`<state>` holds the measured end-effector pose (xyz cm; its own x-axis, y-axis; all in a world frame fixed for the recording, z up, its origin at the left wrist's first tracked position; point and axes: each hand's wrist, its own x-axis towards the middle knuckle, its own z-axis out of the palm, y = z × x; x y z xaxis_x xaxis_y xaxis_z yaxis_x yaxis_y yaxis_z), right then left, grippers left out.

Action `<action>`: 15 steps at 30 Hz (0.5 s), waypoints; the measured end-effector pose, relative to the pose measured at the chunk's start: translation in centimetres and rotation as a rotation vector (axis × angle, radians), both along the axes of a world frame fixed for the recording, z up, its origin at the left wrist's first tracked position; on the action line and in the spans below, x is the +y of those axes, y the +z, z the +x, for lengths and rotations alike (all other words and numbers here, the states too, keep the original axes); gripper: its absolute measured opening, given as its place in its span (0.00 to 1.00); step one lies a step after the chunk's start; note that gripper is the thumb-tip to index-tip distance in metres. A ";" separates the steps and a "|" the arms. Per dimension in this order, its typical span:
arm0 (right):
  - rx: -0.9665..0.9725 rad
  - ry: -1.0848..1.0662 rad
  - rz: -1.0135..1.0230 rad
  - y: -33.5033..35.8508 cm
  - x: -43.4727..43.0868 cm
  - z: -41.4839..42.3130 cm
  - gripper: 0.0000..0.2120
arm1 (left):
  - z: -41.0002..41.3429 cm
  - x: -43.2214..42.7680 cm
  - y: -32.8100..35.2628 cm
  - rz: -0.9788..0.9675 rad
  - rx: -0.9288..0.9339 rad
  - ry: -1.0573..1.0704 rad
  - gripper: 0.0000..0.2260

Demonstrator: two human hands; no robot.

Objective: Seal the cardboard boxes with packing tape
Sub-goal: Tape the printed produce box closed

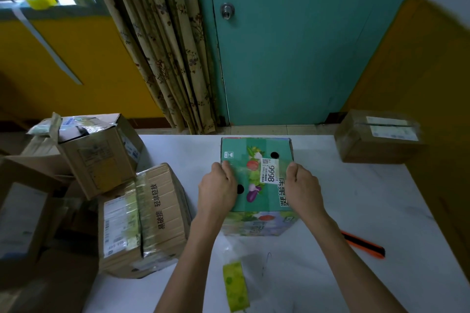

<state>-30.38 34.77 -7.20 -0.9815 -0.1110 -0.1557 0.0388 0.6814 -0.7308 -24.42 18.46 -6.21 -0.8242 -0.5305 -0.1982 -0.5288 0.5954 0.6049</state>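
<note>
**Both hands on the green box, mid-table**

We see one green box [256,175], printed with vegetables and bearing a white label, standing on the white table [356,211] at its middle, toward the far edge. Both forearms reach straight forward from the near edge. Our left hand [217,190] clasps the box's left top edge, thumb lying on the top face and fingers curled down the side. Our right hand [302,189] mirrors it on the right top edge, thumb on top and fingers wrapped over the side. So both hands grasp the box, one on each flank.

One roll of yellow-green tape [235,287] lies on the table nearer to us, between the forearms and apart from the box. One orange-and-black knife [363,245] lies to the right of the right forearm. One brown box [376,137] sits at the far right corner of the table.

At the table's left edge stands a taped carton [145,218] with printed characters, and behind it a tilted open carton [99,152]. More cardboard is piled further left; we cannot count it exactly.
</note>
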 end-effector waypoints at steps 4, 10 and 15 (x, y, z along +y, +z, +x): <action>-0.084 -0.031 -0.076 -0.2 0.2 0.1 0.23 | -0.3 -0.2 0.2 -0.015 -0.025 0.002 0.16; -0.178 0.044 0.162 0.2 -0.5 -1.0 0.45 | -1.5 0.5 0.8 0.070 -0.100 0.107 0.32; -0.125 0.012 0.173 0.2 -0.4 -1.1 0.34 | -1.2 0.8 0.7 0.012 -0.086 0.103 0.26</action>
<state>-31.44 34.33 -7.05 -0.9522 -0.0837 -0.2939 0.1127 0.7976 -0.5926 -25.63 19.22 -5.52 -0.7455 -0.6083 -0.2723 -0.6365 0.5285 0.5618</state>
